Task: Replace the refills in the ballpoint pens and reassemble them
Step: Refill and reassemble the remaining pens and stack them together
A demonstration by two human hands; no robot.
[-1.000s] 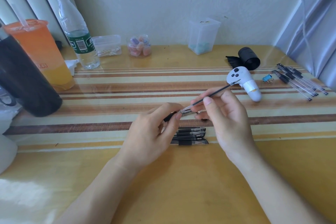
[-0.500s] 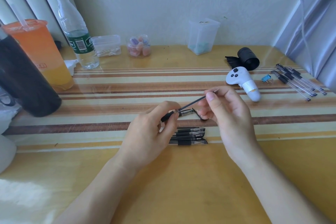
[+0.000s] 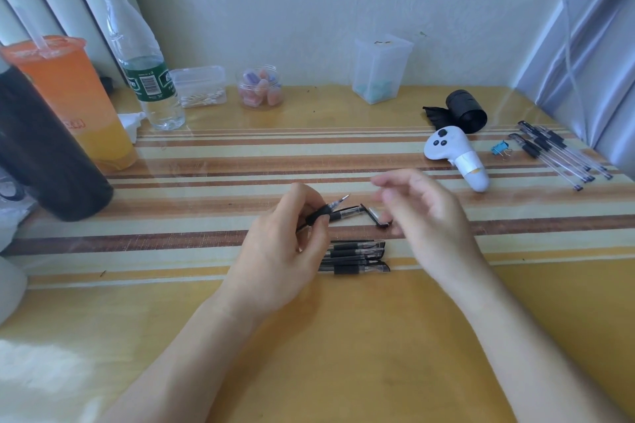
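Yellow wood makes up the desk [image 3: 343, 354], glossy at the bottom of the frame, where two bare forearms reach in from the lower edge. A striped cloth [image 3: 206, 161] in cream and brown bands crosses the desk's middle.

At its near edge, in the centre of the frame, lies a bundle of black-gripped pens [image 3: 354, 257], side by side and touching. Just left of them the left hand [image 3: 281, 251] pinches a pen [image 3: 331, 207] by its black grip between thumb and curled fingers, with the metal tip pointing up and to the right. Under that tip a clear pen barrel [image 3: 345, 214] lies on the cloth, with a small black bent piece [image 3: 378, 220] at its right end. The right hand [image 3: 433, 220] hovers beside this piece, blurred, with its fingers loose and spread.

Farther back, right of centre, a white controller [image 3: 450, 151] lies on the stripes, with a blue binder clip [image 3: 498, 149] beside it. Near the right edge is a row of slim clear pens with black ends [image 3: 556, 154]. Behind the controller sits a black roll [image 3: 465, 110].

At the left edge a dark bottle [image 3: 44, 154] stands in front of an orange drink cup [image 3: 79, 96] with a straw. A water bottle [image 3: 144, 79] stands beside the cup. Along the wall, left to right, stand a cotton-swab box [image 3: 199, 86], a jar of pastel pieces [image 3: 261, 87] and a tall clear box [image 3: 381, 69].
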